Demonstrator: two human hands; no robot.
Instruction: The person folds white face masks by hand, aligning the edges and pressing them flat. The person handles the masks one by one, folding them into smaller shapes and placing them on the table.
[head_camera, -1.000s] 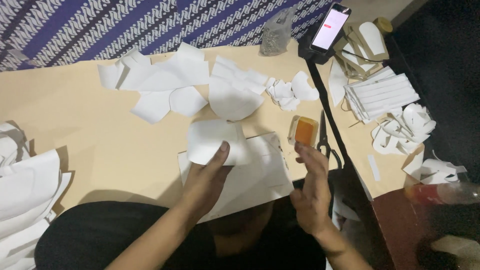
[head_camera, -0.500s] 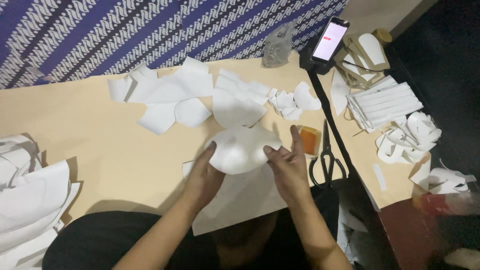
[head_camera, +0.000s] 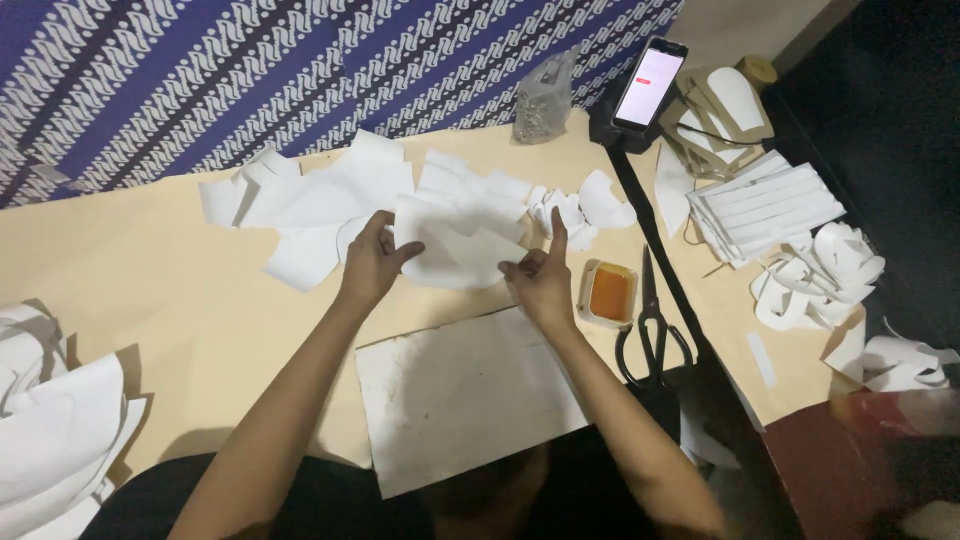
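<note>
We hold a curved white paper piece (head_camera: 455, 255) over the far middle of the bench (head_camera: 200, 310): left hand (head_camera: 372, 262) grip pinching its left edge, right hand (head_camera: 540, 285) grip pinching its right edge. A white board (head_camera: 465, 400) lies near; a small orange-filled tray (head_camera: 610, 293) and black scissors (head_camera: 652, 335) sit right.

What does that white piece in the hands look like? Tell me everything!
The white piece looks like thin, stiff fabric or paper, flat, with a straight top and a curved lower edge. It is plain, with no print showing. The left hand pinches its left edge and the right hand its lower right corner. It is held low over the tan table, just in front of a pile of similar white cut pieces.
</note>
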